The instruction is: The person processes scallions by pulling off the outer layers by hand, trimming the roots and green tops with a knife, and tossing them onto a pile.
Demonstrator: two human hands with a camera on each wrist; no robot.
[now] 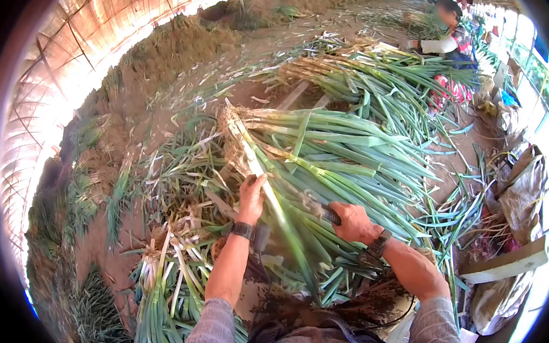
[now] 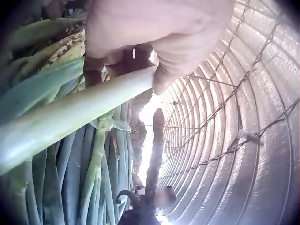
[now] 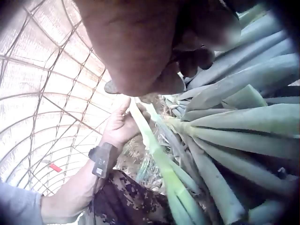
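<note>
Inside a plastic-covered tunnel house, a person works through a heap of leeks [image 1: 347, 159] piled on the bare earth floor [image 1: 106, 252]. The left hand [image 1: 251, 197] is closed around a single leek [image 1: 246, 149], gripping its pale shaft part-way up. The rooty end points away from the body and the green leaves trail back toward the lap. The left wrist view shows the fingers [image 2: 168, 70] wrapped over that same stalk, which lies above the other leeks in the heap.

The right hand [image 1: 353, 222] rests on the heap just to the right of the held leek, its fingers curled around a dark handle [image 1: 330, 215]. This may be a knife, though the blade is too blurred to make out. Both wrists carry dark straps.

A row of cleaned leeks [image 1: 163, 280] with white shafts lies at the left knee. A second long pile [image 1: 374, 75] stretches farther back, where another person [image 1: 446, 32] sits at its far end. A cardboard box [image 1: 505, 262] and crumpled sacks [image 1: 523, 185] stand along the right side.
</note>
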